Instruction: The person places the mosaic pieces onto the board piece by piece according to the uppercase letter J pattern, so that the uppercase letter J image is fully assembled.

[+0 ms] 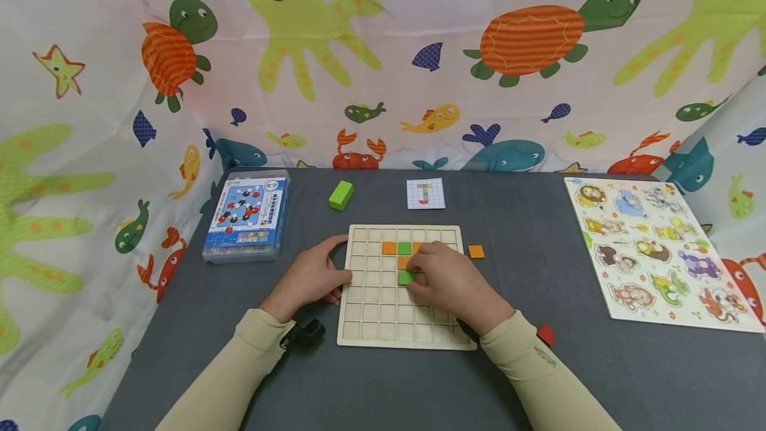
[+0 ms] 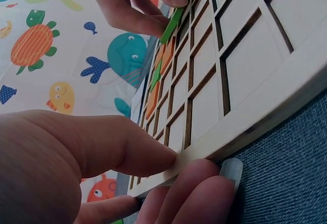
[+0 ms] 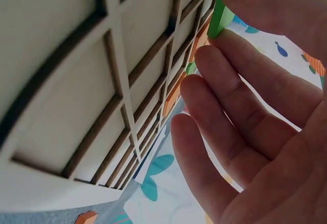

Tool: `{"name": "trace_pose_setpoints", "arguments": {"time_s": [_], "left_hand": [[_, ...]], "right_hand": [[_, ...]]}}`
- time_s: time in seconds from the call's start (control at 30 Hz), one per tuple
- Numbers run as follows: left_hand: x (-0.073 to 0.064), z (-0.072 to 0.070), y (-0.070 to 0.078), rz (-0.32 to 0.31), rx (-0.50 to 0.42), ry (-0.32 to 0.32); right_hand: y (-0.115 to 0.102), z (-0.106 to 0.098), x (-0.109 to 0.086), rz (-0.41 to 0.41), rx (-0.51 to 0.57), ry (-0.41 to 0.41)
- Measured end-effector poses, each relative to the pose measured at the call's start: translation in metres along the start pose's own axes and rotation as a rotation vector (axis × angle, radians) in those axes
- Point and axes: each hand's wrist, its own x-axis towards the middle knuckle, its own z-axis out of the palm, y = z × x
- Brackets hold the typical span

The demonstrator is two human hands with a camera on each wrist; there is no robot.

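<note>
Board (image 1: 371,312) of pale wood, divided into square cells, lies flat on the dark grey table (image 1: 335,391). Left hand (image 1: 308,280) grips its left edge: thumb on top of the rim, the other fingers bent against the side. Right hand (image 1: 450,280) is over the middle of the grid; thumb and index finger are clamped on a green tile (image 1: 404,278), while the remaining fingers curve loosely. The tile is tilted at a cell; whether its lower edge touches the wood cannot be told.

Just beyond it, an orange tile (image 1: 403,262) occupies a cell. The next row holds a second orange tile (image 1: 389,248), a flat green square (image 1: 404,248) and a third orange tile (image 1: 417,245), the last partly covered by the right hand.

A loose orange piece (image 1: 476,252) lies just beside the right edge. A red piece (image 1: 546,334) shows partly behind the right sleeve (image 1: 509,344). Behind the grid are a green block (image 1: 341,195) and a printed pattern card (image 1: 426,194). A boxed set (image 1: 247,218) lies at left, an animal puzzle (image 1: 682,316) at right.
</note>
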Motion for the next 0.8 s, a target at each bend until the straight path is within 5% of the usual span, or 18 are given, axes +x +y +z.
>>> {"name": "trace_pose_setpoints", "arguments": {"time_s": [0.8], "left_hand": [[0.0010,-0.0009,-0.0002,-0.001,0.014,-0.002]], "right_hand": [[-0.0025,0.0042,0.0035,-0.028,-0.038,0.030]]}}
